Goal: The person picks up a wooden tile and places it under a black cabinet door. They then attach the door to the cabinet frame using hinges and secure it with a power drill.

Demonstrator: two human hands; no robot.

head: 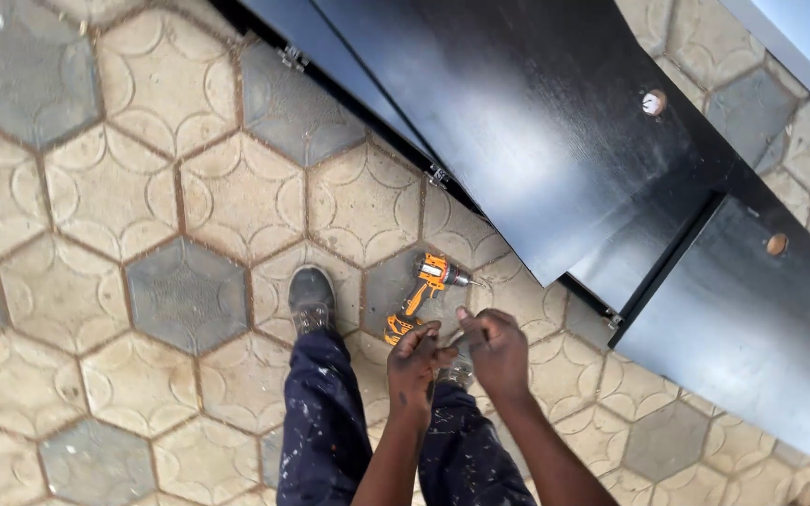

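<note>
**Hands together over the drill**

I'm looking straight down and both hands meet in front of me. My left hand (414, 361) has its fingers curled in, pinching at a small pale part (452, 339) that my right hand (497, 351) also grips from the other side; what the part is, I cannot tell. Just beyond the fingertips the orange drill (424, 295) lies on the hexagonal paving (189, 201), near my shoe (311, 300). To the right, the black cabinet panels (555, 122) rest on the ground with hinges (438, 176) along one edge. My worry: the part is tiny and held only by fingertips, so a slip could drop it into the paving joints or beside the drill.
</note>
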